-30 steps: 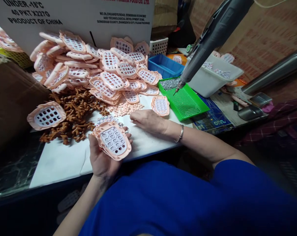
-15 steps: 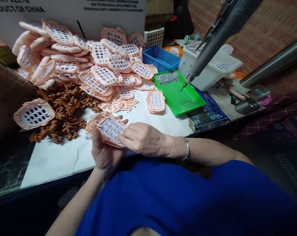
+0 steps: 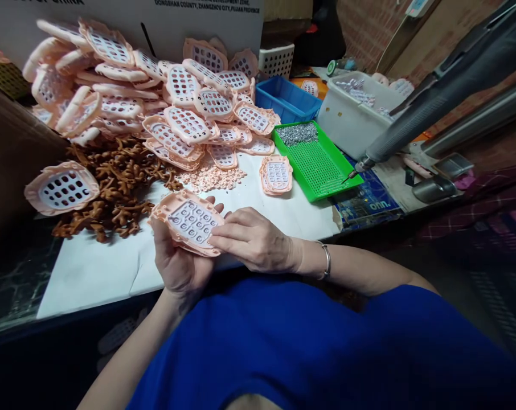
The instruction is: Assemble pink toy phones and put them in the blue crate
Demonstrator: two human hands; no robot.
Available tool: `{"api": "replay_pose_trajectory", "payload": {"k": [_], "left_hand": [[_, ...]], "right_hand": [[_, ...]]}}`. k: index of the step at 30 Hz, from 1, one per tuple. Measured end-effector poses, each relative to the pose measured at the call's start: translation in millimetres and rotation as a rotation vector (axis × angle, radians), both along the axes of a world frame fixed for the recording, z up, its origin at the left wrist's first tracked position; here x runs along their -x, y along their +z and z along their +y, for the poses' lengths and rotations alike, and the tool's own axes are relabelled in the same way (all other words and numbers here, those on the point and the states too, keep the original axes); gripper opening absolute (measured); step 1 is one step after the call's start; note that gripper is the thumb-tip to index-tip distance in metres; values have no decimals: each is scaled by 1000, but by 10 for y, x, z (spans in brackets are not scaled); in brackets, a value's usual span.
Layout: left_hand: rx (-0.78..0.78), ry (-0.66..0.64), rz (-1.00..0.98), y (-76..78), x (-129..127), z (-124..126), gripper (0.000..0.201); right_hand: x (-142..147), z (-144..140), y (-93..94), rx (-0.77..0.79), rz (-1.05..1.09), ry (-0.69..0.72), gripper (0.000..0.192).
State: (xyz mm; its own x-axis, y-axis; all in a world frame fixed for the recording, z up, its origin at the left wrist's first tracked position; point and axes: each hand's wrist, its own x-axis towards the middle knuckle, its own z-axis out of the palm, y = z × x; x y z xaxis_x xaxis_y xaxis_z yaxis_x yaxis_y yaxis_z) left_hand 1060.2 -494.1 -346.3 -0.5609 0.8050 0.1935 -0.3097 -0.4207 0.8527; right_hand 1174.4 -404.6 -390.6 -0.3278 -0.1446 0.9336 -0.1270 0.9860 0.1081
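My left hand holds a pink plastic shell from below, thumb at its left edge. A pale keypad insert with rows of round studs lies inside the shell. My right hand is closed, its fingertips pressed at the shell's right edge; the thumb is mostly hidden. Behind the hands lie small pink rings and a short stack of similar shells. Brown branching plastic parts are heaped to the left, with one pink shell lying on them.
A large pile of pink shells rises at the back. A green perforated tray holds small silver screws. Over its right corner hangs an electric screwdriver. A blue bin and a white tub stand behind.
The hanging screwdriver has swung right, from the tray's middle to its near right corner. My right fingertips have shifted slightly along the insert's edge. The whole view has tilted a little.
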Motion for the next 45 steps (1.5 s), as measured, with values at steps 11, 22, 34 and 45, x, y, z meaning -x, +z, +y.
{"api": "replay_pose_trajectory", "payload": {"k": [11,22,34,45], "left_hand": [[123,-26,-93,83,-74,27,59],[332,68,-67,96,-123,2,81],[323,-6,-21,83,-7,41,78],[204,-100,-114,148,263,-111,59]], "right_hand": [[-106,44,19,-207,216,-141,11],[-421,794,-217,71,-144,-827,30],[-206,1143,483,424,-503,-809,35],[229,1760,1040,643,-511,-847,32]]}}
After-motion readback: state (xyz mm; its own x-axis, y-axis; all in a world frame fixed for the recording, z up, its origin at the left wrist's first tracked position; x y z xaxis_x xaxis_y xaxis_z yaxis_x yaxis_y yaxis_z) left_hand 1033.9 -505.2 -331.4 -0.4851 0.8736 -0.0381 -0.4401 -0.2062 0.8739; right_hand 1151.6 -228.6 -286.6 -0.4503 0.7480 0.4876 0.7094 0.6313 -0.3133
